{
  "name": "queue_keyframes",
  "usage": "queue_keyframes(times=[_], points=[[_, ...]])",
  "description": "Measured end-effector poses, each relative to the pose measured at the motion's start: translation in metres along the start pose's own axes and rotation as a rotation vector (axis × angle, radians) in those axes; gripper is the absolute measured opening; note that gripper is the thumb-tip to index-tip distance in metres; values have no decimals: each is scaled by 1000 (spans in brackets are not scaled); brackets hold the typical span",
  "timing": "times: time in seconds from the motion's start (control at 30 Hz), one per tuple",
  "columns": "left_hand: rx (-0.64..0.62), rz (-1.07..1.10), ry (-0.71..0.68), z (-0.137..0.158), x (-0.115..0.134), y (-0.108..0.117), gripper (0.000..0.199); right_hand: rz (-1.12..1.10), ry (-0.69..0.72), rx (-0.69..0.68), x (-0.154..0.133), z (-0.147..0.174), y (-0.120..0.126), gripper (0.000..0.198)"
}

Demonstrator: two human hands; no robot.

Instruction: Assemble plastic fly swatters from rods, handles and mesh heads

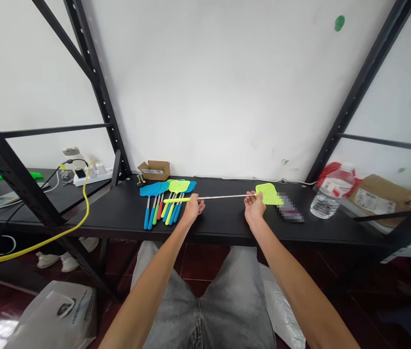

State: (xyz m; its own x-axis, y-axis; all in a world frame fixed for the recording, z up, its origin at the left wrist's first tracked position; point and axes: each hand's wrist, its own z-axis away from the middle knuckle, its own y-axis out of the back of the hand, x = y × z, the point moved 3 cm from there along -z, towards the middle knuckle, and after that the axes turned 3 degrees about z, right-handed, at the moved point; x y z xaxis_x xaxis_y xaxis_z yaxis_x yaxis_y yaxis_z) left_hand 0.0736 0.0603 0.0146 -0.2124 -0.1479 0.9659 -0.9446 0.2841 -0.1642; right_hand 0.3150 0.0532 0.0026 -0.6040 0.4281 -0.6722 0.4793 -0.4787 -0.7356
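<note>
A yellow-green fly swatter [227,197] with a long metal rod is held level above the black table, its handle to the left and its mesh head to the right. My left hand [193,208] is closed around the handle end, where it meets the rod. With the fingers pinched, my right hand [255,205] grips the rod just beside the mesh head. Left of my left hand lie several more fly swatters [153,189], side by side, with blue and yellow heads and blue, green, red and yellow handles pointing toward me.
On the black table [223,220], a small open cardboard box [157,170] stands at the back. A blurred flat item [291,208], a water bottle [331,191] and a larger carton [376,196] are at right. Black shelf posts [100,92] rise either side; a yellow cable [85,208] hangs left.
</note>
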Motion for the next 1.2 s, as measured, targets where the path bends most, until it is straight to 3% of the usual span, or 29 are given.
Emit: queue_keyframes(times=[0.37,0.77,0.9,1.1,1.2], points=[[-91,-279,-42,5,2,-16,51,88,4,-131,8,5,-8,33],[-113,-226,27,5,1,-21,55,62,-33,-115,6,10,-12,30],[-27,-132,9,8,4,-17,53,-13,-67,-86,4,2,-9,31],[221,131,-103,13,10,-7,34,-72,-71,-49,-3,-16,-4,36],[165,81,-132,15,13,-10,26,-81,-87,-67,-4,-24,-4,39]])
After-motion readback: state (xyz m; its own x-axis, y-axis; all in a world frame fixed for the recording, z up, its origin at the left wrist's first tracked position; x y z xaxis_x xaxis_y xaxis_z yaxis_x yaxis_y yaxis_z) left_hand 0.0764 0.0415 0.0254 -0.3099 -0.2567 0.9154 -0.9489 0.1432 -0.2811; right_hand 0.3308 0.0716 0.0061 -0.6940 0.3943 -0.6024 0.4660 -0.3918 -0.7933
